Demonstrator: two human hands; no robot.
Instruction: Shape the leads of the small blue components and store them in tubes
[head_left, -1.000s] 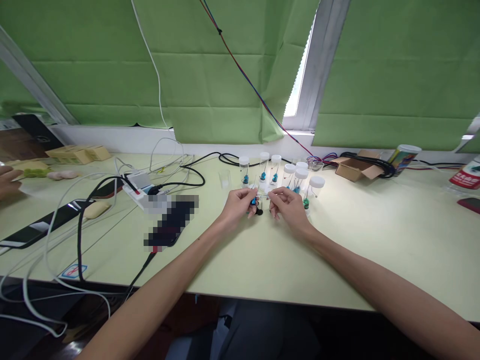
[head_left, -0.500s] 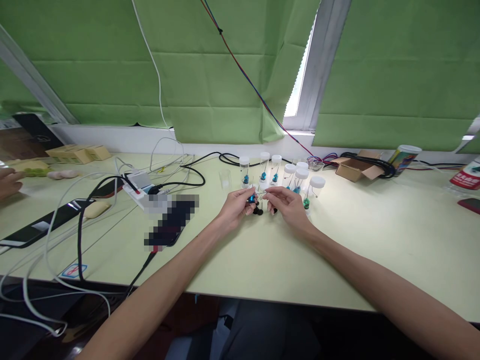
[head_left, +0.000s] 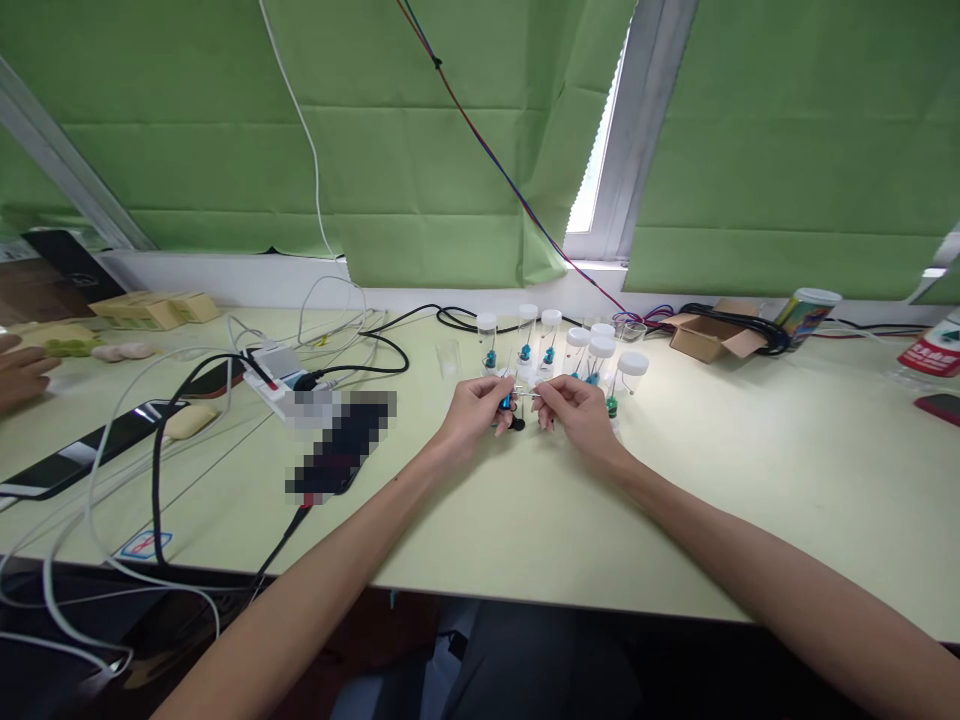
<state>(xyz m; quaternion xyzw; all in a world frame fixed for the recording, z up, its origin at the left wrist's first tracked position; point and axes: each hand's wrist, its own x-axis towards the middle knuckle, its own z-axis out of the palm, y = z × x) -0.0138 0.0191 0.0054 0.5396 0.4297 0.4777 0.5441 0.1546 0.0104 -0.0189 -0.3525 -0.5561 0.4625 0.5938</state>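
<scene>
Head view, middle of the frame: the left hand point(head_left: 474, 408) pinches a small blue-tipped piece point(head_left: 507, 402), and the right hand point(head_left: 574, 408) pinches its thin wire end, just above the bench point(head_left: 675, 470). It looks light, slender and easily bent; best gripped at the coloured body.

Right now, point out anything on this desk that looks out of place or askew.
Among the upright capped vials, one vial stands apart to the left with no white cap. White and black cables sprawl in loose tangles over the table and off its near edge. The left hand and right hand pinch a small blue part; nothing spilled.
</scene>
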